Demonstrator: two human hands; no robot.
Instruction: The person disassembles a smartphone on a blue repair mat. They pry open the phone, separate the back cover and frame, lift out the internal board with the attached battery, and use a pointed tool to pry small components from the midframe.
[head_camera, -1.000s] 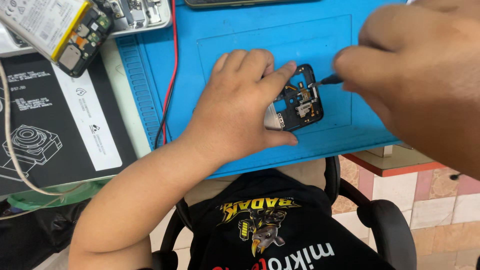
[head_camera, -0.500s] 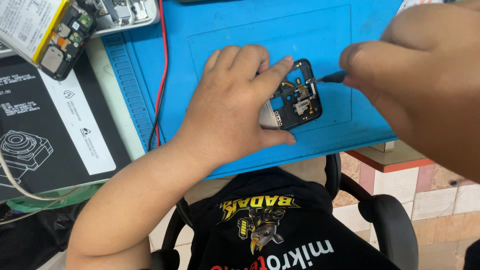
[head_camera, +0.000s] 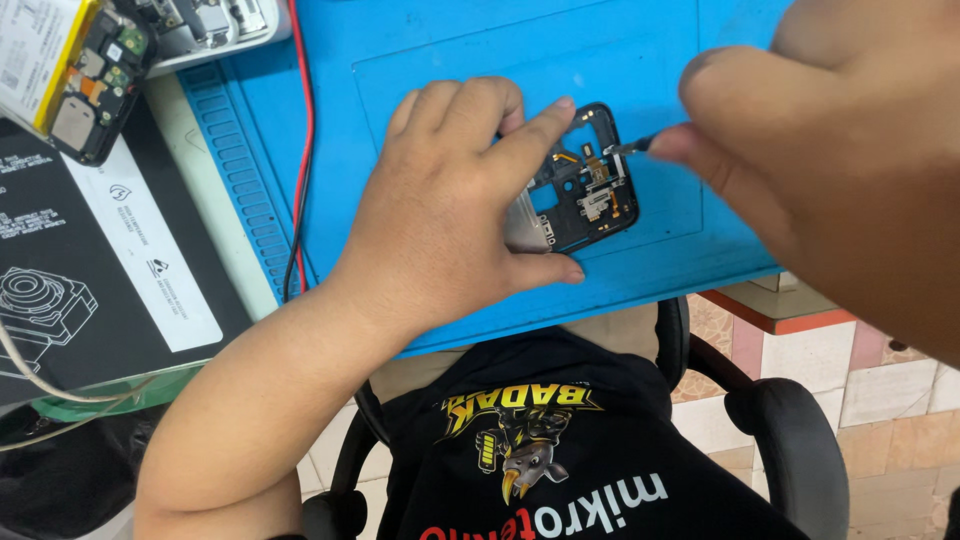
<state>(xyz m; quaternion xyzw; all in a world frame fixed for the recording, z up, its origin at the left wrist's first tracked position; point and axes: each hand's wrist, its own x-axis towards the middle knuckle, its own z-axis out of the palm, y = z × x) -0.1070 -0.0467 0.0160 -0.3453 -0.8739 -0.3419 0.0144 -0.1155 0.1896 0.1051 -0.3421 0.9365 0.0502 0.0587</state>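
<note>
Black phone frame (head_camera: 585, 190) under splayed left hand (head_camera: 455, 200); right hand (head_camera: 830, 150) grip pinching tool (head_camera: 628, 147).

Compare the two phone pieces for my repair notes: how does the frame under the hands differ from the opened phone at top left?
The frame lies on the blue mat, pinned by the left hand, with a tool tip from the right hand on it; the opened phone lies untouched at the mat's edge. The frame is a bare black shell; the phone carries a pale battery. Both expose internal parts.

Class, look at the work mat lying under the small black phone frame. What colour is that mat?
The mat is bright blue, shown best in the head view.
</note>
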